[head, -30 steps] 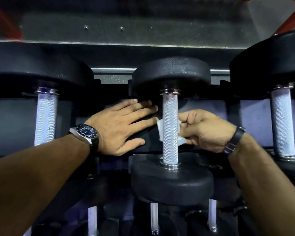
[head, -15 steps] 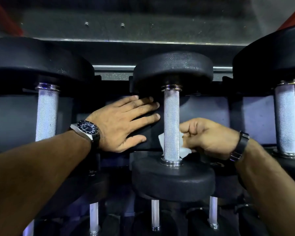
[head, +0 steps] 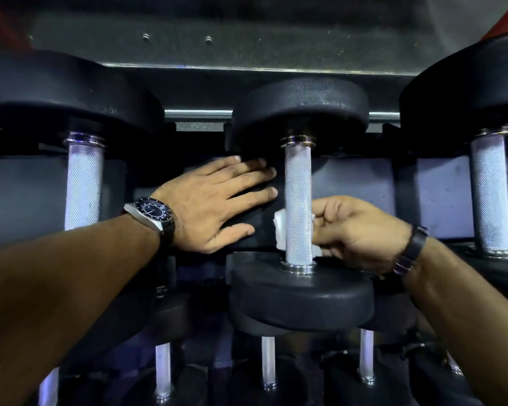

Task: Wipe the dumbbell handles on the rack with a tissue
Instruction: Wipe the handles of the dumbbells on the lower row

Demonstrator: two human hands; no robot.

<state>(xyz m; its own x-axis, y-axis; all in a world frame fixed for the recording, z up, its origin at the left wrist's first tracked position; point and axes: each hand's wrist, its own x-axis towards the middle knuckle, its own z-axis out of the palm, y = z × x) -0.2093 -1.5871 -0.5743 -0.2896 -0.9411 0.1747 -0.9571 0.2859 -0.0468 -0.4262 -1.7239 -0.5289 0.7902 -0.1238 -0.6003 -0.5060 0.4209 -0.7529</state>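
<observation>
The left hand (head: pixel 214 205) lies flat, fingers straight, pressed against the dark rack pad (head: pixel 247 224) just left of the middle dumbbell handle (head: pixel 298 203). The right hand (head: pixel 361 232) pinches the white tissue (head: pixel 279 230), which wraps behind the lower part of that knurled handle and peeks out on both sides. So the wipe looks to be on the middle handle, down near the bottom collar. The next move likely calls for drawing the tissue up the shaft while keeping it snug. The left handle (head: pixel 84 186) and the right handle (head: pixel 490 194) stand untouched.
</observation>
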